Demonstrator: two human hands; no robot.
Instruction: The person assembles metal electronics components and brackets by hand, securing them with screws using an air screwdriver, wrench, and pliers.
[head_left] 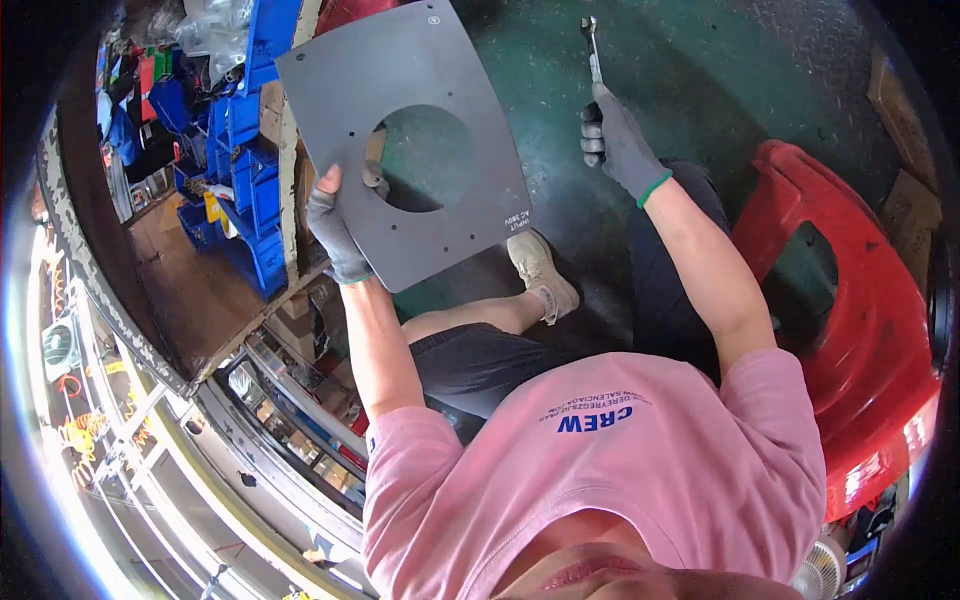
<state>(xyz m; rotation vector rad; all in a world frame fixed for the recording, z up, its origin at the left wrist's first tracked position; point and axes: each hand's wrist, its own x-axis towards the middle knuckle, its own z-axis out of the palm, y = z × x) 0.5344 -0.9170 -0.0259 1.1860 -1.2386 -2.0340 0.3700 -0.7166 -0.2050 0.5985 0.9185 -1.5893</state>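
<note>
A flat grey metal panel (pixel 340 90) with a large round cutout and several small holes is held up at the upper middle. My left hand (pixel 338 232), in a grey glove with a bare thumb tip, grips its left edge; the thumb lies on the near face and the other fingers are partly hidden behind it. To the right, my right hand (pixel 618 145), in a grey glove with a green cuff, is wrapped round a wrench (pixel 594 50). The wrench's silver head points away from me, apart from the panel.
Blue storage bins (pixel 255 200) stack at the left beside a brown shelf (pixel 190 270). On the right lies a large red curved shell (pixel 840 250) with an opening in it. Cardboard boxes (pixel 910 215) stand behind it. Underfoot is a green floor (pixel 700 60).
</note>
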